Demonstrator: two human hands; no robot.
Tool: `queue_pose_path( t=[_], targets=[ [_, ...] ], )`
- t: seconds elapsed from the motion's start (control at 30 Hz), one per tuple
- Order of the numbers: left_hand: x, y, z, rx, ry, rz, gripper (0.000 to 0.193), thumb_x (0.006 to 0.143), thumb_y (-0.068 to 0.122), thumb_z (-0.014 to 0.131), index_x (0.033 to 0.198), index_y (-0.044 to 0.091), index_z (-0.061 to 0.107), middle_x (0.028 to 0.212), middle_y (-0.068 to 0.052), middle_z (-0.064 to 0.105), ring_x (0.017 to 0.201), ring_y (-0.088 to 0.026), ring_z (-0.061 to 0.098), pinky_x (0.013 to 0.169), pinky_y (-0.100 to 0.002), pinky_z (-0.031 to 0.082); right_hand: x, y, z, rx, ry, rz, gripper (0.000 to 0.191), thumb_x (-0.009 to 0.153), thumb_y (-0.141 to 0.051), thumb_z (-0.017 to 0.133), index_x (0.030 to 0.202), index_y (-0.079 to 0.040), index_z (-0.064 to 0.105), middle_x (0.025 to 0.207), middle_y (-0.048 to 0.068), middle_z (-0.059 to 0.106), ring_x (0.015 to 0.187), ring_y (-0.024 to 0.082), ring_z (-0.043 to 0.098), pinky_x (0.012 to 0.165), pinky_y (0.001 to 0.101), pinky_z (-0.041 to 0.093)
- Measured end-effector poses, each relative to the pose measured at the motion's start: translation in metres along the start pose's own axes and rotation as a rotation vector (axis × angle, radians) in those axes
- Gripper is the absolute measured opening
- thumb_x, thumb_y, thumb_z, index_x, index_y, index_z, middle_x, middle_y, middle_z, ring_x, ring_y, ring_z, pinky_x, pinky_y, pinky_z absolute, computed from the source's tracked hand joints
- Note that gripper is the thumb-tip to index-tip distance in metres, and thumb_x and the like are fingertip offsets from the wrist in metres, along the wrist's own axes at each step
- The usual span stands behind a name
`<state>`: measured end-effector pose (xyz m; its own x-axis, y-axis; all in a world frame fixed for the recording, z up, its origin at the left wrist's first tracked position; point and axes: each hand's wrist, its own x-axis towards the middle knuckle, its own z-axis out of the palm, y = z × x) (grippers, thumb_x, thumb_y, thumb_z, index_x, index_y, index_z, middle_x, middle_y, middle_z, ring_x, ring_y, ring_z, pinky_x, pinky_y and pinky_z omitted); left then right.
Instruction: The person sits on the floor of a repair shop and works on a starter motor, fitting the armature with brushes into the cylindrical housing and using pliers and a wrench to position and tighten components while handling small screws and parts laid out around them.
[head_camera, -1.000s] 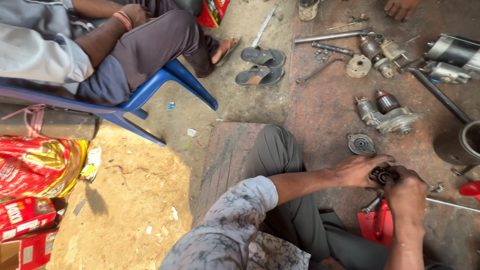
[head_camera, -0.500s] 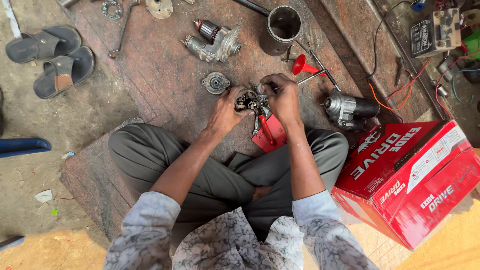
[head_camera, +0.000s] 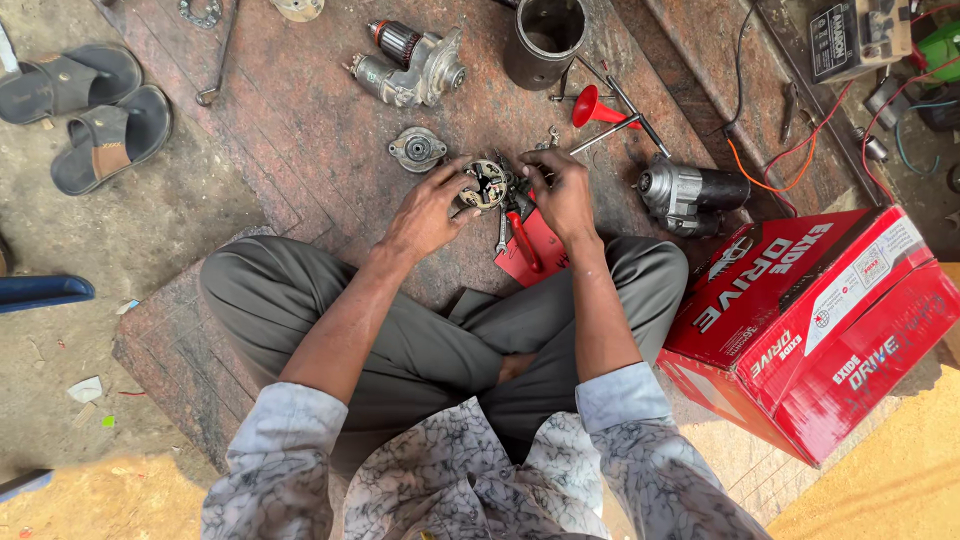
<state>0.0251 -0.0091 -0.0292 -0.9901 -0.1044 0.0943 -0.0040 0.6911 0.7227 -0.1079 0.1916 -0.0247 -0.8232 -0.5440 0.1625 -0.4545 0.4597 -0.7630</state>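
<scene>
Between my knees, just above the floor slab (head_camera: 300, 150), I held a small round brush-holder plate (head_camera: 487, 184) from a starter motor. My left hand (head_camera: 425, 215) was closed on its near rim, thumb and fingers pinching it so that its face tilted up toward me. My right hand (head_camera: 562, 195) was curled at the plate's far side, fingertips pressed in against the part; whether they gripped a small piece or tool I could not tell, since the knuckles hid them. Doing this well, I judged, meant keeping the plate steady with the left and letting only the right fingertips work, so that no small piece sprang off among the clutter. Both forearms ran forward from my crossed legs, wrists bent slightly inward, elbows out over my thighs. A red-handled tool (head_camera: 522, 243) lay just below my hands on a flat red piece, and a round end cap (head_camera: 417, 149) sat near the left hand. Farther off lay a stripped starter assembly (head_camera: 410, 65), a dark metal cylinder housing (head_camera: 543, 38), a red funnel (head_camera: 592, 107), a whole starter motor (head_camera: 690, 192) and a red carton (head_camera: 810, 320).
</scene>
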Motion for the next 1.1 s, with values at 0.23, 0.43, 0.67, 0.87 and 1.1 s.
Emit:
queue_pose_path(
  t=[0.23, 0.43, 0.67, 0.87, 1.1],
  targets=[
    [0.001, -0.006, 0.009, 0.243, 0.018, 0.119, 0.033, 0.082, 0.024, 0.081, 0.111, 0.008, 0.075, 0.148, -0.012, 0.053, 0.130, -0.039, 0.055, 0.101, -0.048, 0.053, -0.007, -0.033, 0.002, -0.058, -0.239, -0.223, 0.034, 0.082, 0.003, 0.073, 0.115, -0.004, 0.072, 0.103, 0.015, 0.064, 0.096, 0.035, 0.066, 0.083, 0.0442, 0.053],
    [0.007, 0.003, 0.012, 0.340, -0.006, 0.115, 0.028, 0.084, 0.022, 0.082, 0.103, 0.004, 0.073, 0.152, -0.010, 0.051, 0.131, -0.034, 0.056, 0.099, -0.048, 0.055, 0.000, -0.035, 0.005, -0.264, -0.303, -0.218, 0.038, 0.080, -0.008, 0.075, 0.117, -0.006, 0.069, 0.106, 0.014, 0.061, 0.099, 0.038, 0.066, 0.082, 0.0498, 0.053],
    [0.012, 0.011, 0.010, 0.454, -0.077, 0.137, 0.051, 0.073, 0.026, 0.086, 0.111, -0.003, 0.069, 0.153, -0.015, 0.044, 0.133, -0.034, 0.050, 0.096, -0.046, 0.056, 0.006, -0.037, 0.009, -0.350, -0.349, -0.191, 0.037, 0.078, -0.011, 0.075, 0.114, -0.009, 0.068, 0.109, 0.015, 0.059, 0.099, 0.038, 0.066, 0.081, 0.0511, 0.053],
    [0.012, 0.005, 0.009, 0.455, -0.081, 0.165, 0.051, 0.076, 0.026, 0.087, 0.113, -0.003, 0.069, 0.157, -0.013, 0.041, 0.136, -0.031, 0.050, 0.098, -0.044, 0.057, 0.012, -0.020, 0.008, -0.194, -0.360, -0.268, 0.036, 0.077, -0.009, 0.077, 0.113, -0.009, 0.071, 0.102, 0.013, 0.058, 0.094, 0.035, 0.065, 0.079, 0.0478, 0.051],
    [0.013, 0.008, 0.005, 0.438, -0.080, 0.180, 0.048, 0.072, 0.027, 0.088, 0.106, -0.001, 0.069, 0.157, -0.012, 0.039, 0.138, -0.031, 0.046, 0.105, -0.045, 0.051, -0.001, 0.003, 0.017, 0.183, -0.207, -0.117, 0.029, 0.084, 0.003, 0.078, 0.111, -0.007, 0.073, 0.099, 0.004, 0.061, 0.089, 0.018, 0.061, 0.078, 0.0333, 0.051]
  ],
)
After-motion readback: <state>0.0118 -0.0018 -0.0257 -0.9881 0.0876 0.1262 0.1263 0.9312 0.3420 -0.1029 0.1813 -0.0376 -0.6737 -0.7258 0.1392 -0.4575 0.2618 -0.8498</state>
